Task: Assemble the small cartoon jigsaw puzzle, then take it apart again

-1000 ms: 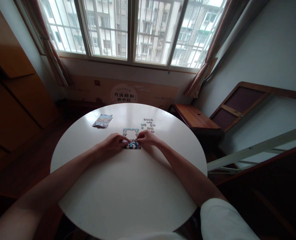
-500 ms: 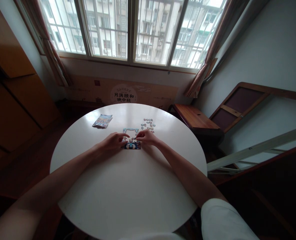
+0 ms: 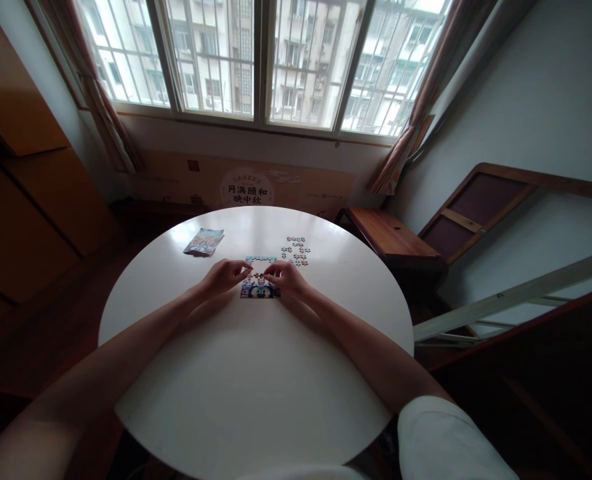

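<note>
The left hand point(image 3: 223, 277) and right hand point(image 3: 287, 277) are touching the puzzle point(image 3: 259, 289) on the white surface point(image 3: 256, 380). Each grip is looking too small to tell.

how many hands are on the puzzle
2: the left hand is at the left side of the puzzle, and the right hand is at its right side. No other hands are in view.
</note>
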Demonstrator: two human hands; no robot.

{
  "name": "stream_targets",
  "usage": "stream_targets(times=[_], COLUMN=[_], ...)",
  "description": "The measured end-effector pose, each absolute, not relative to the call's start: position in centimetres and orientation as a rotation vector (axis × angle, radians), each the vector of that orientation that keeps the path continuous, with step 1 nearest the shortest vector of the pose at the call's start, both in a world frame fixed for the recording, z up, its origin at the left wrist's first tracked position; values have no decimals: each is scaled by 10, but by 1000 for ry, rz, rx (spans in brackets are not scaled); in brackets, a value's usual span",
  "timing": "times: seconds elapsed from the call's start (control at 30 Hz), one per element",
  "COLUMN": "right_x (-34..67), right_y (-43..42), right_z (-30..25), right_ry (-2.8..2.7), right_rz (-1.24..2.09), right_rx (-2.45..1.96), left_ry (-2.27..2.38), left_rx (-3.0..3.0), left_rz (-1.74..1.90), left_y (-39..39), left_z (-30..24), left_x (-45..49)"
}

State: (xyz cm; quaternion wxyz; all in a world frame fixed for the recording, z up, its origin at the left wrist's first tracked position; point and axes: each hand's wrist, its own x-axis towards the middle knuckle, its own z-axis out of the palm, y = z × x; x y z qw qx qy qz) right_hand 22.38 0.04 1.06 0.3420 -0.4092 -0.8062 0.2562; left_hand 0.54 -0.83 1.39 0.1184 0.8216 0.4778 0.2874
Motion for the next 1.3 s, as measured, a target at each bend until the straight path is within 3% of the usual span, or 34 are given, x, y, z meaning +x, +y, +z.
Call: stream_targets(times=[0.2, 0.63, 1.3], right_x=[216, 215, 216], right_y=[4, -2, -6], right_z=[2, 2, -4], right_ry=[-2149, -2225, -2218], right_rz=[573, 505, 387], right_rx=[-1056, -1026, -942], left_ry=[1493, 1197, 1110], left_rx=[2352, 2383, 2416], left_rz=[847, 757, 729], left_y=[-5, -3, 0], left_z=[13, 8, 1], left_x=[3, 3, 0])
